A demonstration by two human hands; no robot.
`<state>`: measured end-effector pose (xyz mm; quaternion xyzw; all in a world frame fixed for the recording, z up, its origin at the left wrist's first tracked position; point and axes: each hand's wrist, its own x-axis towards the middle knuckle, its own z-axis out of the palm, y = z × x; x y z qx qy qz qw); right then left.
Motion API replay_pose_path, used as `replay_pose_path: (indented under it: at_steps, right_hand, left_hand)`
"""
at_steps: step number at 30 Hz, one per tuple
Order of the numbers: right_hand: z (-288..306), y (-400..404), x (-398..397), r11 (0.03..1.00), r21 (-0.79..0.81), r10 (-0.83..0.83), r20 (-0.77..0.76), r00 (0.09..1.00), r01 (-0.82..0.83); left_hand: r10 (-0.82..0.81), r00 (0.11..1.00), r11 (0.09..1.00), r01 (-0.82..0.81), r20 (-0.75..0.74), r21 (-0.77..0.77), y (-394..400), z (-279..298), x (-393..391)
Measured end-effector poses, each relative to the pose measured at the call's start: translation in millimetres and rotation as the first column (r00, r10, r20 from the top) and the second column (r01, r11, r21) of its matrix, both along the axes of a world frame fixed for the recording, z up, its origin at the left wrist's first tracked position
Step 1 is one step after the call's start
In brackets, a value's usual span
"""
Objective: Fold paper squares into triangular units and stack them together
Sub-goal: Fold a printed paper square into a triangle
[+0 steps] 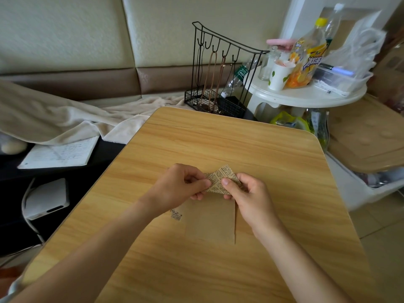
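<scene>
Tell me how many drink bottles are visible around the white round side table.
3: an orange drink bottle and a clear bottle behind it stand on the white side table; a green-labelled bottle leans beside it. Clutter may hide others.

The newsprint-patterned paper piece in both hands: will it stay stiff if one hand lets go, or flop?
The paper piece probably flops a little: it is thin and already creased, pinched by the left hand and the right hand. It looks very light, so a one-sided grip likely holds it. The folds may spring open.
</scene>
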<state>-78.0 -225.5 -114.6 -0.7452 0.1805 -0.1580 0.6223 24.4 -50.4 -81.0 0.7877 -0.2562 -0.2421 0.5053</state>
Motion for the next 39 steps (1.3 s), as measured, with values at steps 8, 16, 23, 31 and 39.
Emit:
replay_pose_path:
  at_steps: [8, 16, 23, 31, 39]
  right_hand:
    - [-2.8, 7.2, -0.3, 0.988, -0.138, -0.068, 0.005, 0.998, 0.068]
    - [2.2, 7.8, -0.9, 0.995, 0.047, -0.092, 0.014, 0.996, 0.091]
    - [5.6, 6.1, -1.7, 0.989, 0.109, -0.100, 0.008, 0.995, 0.099]
    - [8.0, 6.1, -0.9, 0.987, 0.160, -0.015, -0.011, 1.000, 0.017]
    - [5.6, 7.7, -0.3, 0.999, -0.029, 0.041, -0.013, 0.999, -0.041]
  left_hand:
    - [0.056, 0.998, 0.998, -0.055, 0.026, -0.013, -2.1, -2.5, -3.4]
    - [-0.058, 0.966, 0.997, 0.067, 0.253, -0.025, 0.5, 0.1, -8.3]
    - [-0.141, 0.944, 0.989, 0.146, 0.298, 0.004, 5.1, 2.3, -6.2]
    - [-0.018, 0.697, 0.993, 0.094, 0.717, -0.067, -2.1, -8.6, -3.8]
    - [0.046, 0.875, 0.994, 0.006, 0.481, -0.106, -4.2, -4.1, -5.7]
